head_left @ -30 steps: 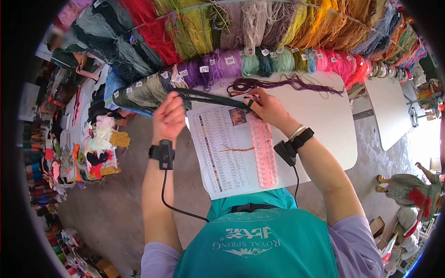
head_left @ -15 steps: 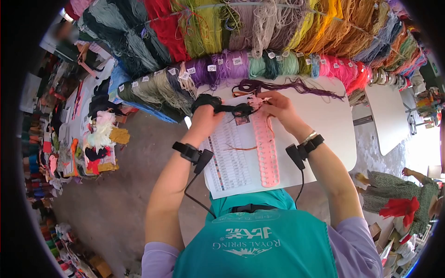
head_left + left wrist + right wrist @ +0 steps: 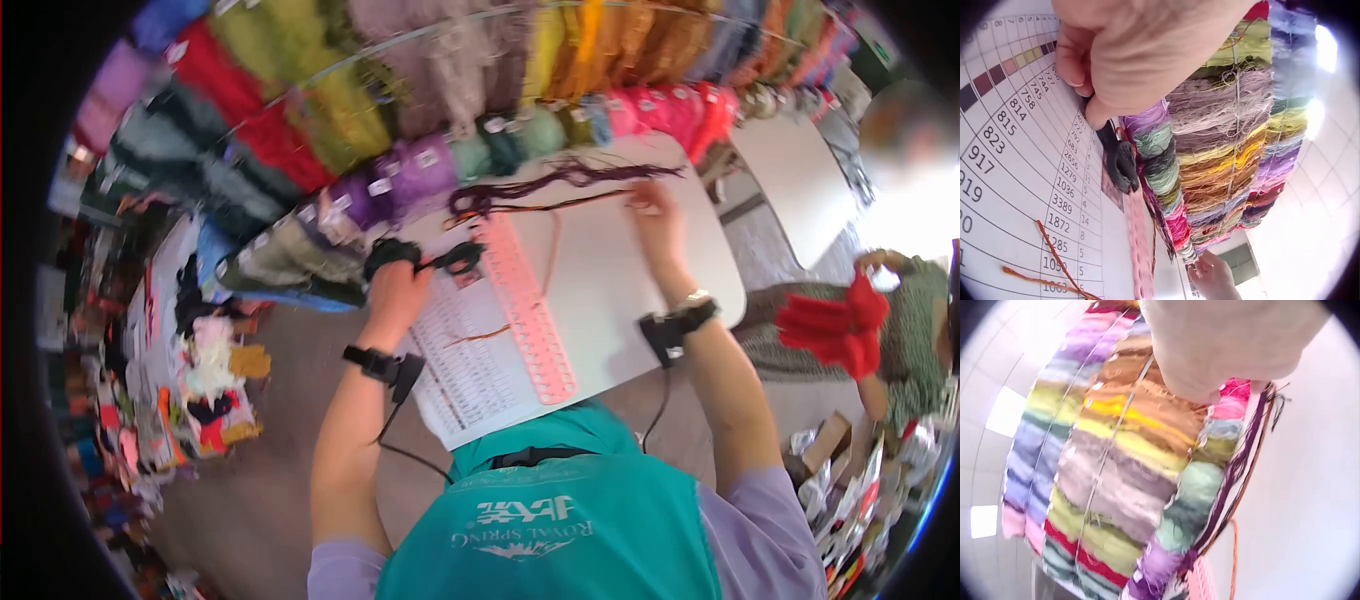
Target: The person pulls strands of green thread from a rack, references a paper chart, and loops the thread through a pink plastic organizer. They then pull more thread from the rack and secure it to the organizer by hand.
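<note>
My left hand grips a dark, nearly black thread skein over the top of a printed number chart. In the left wrist view, its thumb and fingers pinch the skein's band, and a loop hangs past them. Over on the right, my right hand pinches the end of thin dark and orange-brown strands, stretched across from the top of a pink perforated thread holder. An orange thread runs beside that holder; another orange thread lies over the chart.
Purple threads lie along the back of the white table. Behind them hang rows of coloured skeins with labels. Another person with red cloth or yarn stands at the right. A cluttered table is at the left.
My right hand has moved from the holder's top out to the right, drawing the strands along. My left hand first came in from the left with the dark skein, then stayed near the chart's top.
</note>
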Demonstrator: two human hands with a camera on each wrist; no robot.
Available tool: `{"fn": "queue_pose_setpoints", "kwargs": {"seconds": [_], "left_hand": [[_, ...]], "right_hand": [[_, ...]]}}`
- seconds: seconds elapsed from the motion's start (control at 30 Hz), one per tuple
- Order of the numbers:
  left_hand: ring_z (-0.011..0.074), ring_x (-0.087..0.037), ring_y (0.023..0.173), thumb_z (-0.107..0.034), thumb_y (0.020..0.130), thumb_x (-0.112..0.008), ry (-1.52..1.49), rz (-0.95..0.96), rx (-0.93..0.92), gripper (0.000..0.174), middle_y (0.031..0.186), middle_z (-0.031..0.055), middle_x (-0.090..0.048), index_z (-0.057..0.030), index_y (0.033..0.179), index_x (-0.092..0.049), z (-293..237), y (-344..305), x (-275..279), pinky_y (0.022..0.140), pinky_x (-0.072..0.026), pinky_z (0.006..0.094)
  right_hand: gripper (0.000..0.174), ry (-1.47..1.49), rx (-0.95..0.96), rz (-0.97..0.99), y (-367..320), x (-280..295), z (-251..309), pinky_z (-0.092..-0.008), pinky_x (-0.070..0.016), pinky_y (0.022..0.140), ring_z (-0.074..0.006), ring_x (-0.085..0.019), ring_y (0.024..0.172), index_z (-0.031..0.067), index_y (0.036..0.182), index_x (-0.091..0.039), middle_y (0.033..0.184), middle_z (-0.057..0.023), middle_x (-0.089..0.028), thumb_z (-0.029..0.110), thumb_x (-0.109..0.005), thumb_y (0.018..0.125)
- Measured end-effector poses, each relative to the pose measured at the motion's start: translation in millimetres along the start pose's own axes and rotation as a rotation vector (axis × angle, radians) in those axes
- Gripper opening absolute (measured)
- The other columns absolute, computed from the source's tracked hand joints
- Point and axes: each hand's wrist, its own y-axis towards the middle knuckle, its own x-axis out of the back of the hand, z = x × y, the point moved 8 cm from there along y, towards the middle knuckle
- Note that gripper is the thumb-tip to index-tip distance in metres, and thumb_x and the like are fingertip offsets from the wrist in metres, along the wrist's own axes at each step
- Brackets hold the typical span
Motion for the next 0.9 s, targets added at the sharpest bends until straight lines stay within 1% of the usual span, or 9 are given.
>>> {"fn": "queue_pose_setpoints", "kwargs": {"seconds": [0.13, 0.23, 0.43, 0.53, 0.67, 0.7, 0.73, 0.77, 0.9], "left_hand": [[0.04, -0.062, 0.083, -0.016, 0.082, -0.067, 0.002, 0.0, -0.067, 0.015, 0.082, 0.0195, -0.064, -0.0033, 0.089, -0.066, -1, 1, 0, 0.074, -0.0471, 0.047], [0.0394, -0.062, 0.083, -0.016, 0.082, -0.068, -0.004, 0.044, -0.028, 0.015, 0.084, 0.0191, -0.064, -0.0029, 0.09, -0.066, 3, 0, -4, 0.074, -0.0473, 0.0457], [0.0368, -0.062, 0.079, -0.009, 0.08, -0.069, -0.06, 0.02, -0.065, 0.012, 0.081, 0.0173, -0.063, -0.0009, 0.088, -0.064, 3, 1, -3, 0.072, -0.0473, 0.0432], [0.0364, -0.062, 0.076, -0.009, 0.081, -0.068, -0.111, 0.1, 0.068, 0.012, 0.08, 0.0171, -0.063, -0.0008, 0.089, -0.064, 0, 0, -3, 0.071, -0.0474, 0.0421], [0.0351, -0.062, 0.078, -0.01, 0.081, -0.068, -0.106, 0.108, 0.074, 0.013, 0.081, 0.0168, -0.062, -0.0006, 0.09, -0.064, 15, -2, -10, 0.072, -0.0469, 0.0416], [0.0351, -0.061, 0.079, -0.01, 0.081, -0.069, -0.097, 0.102, 0.075, 0.014, 0.082, 0.0168, -0.062, -0.0004, 0.09, -0.064, 17, -1, -10, 0.072, -0.0467, 0.0418], [0.0351, -0.061, 0.079, -0.01, 0.081, -0.069, -0.088, 0.099, 0.076, 0.014, 0.083, 0.0168, -0.062, -0.0003, 0.089, -0.064, 20, -2, -12, 0.072, -0.0464, 0.0419], [0.0243, -0.057, 0.062, -0.012, 0.082, -0.069, -0.038, 0.003, -0.093, 0.015, 0.069, 0.0119, -0.059, -0.0006, 0.092, -0.064, 24, -2, -13, 0.062, -0.0451, 0.0367], [0.0248, -0.056, 0.063, -0.011, 0.082, -0.069, -0.044, 0.033, -0.047, 0.015, 0.071, 0.0115, -0.058, -0.0004, 0.091, -0.063, 24, -2, -14, 0.062, -0.0446, 0.0363]], "right_hand": [[0.021, 0.081, 0.137, 0.459, -46, -98, 70, -0.0339, -0.0535, 0.075, -0.0224, -0.067, 0.087, 0.0027, 0.102, -0.067, 0.093, -0.0125, -0.069, 0.005, -0.064, 0.082], [0.019, 0.068, 0.338, 0.489, -56, -128, 105, -0.0424, -0.0516, 0.077, -0.0342, -0.064, 0.087, 0.0015, 0.095, -0.064, 0.088, -0.0157, -0.065, 0.008, -0.061, 0.077], [0.027, -0.11, 0.291, 0.577, -67, -161, 90, -0.0448, -0.0508, 0.084, -0.0372, -0.06, 0.102, 0.0009, 0.101, -0.06, 0.106, -0.0186, -0.058, 0.009, -0.065, 0.076], [0.028, -0.083, 0.294, 0.561, -71, -157, 90, -0.0445, -0.0508, 0.085, -0.037, -0.06, 0.102, 0.0007, 0.102, -0.059, 0.107, -0.018, -0.058, 0.01, -0.066, 0.076], [0.058, 0.165, 0.135, 0.467, -66, -125, 90, -0.0456, -0.0511, 0.085, -0.0371, -0.062, 0.099, 0.0032, 0.135, -0.043, 0.116, -0.0212, -0.059, 0.01, -0.063, 0.08], [0.074, 0.179, 0.045, 0.434, -59, -104, 91, -0.0454, -0.0521, 0.081, -0.0366, -0.064, 0.092, 0.0056, 0.148, -0.026, 0.108, -0.0222, -0.064, 0.012, -0.062, 0.083], [0.076, 0.19, 0.054, 0.33, -46, -91, 76, -0.0418, -0.0531, 0.075, -0.0308, -0.065, 0.083, 0.0081, 0.15, -0.022, 0.1, -0.0177, -0.065, 0.011, -0.061, 0.085], [0.078, 0.201, 0.06, 0.225, -31, -79, 55, -0.0382, -0.0541, 0.069, -0.025, -0.066, 0.074, 0.0106, 0.152, -0.018, 0.093, -0.0132, -0.066, 0.011, -0.061, 0.087], [0.081, 0.147, -0.183, 0.039, 42, -1, -31, -0.0318, -0.0523, 0.055, -0.0175, -0.062, 0.059, 0.0134, 0.155, -0.01, 0.078, -0.0089, -0.065, 0.011, -0.059, 0.09]]}}
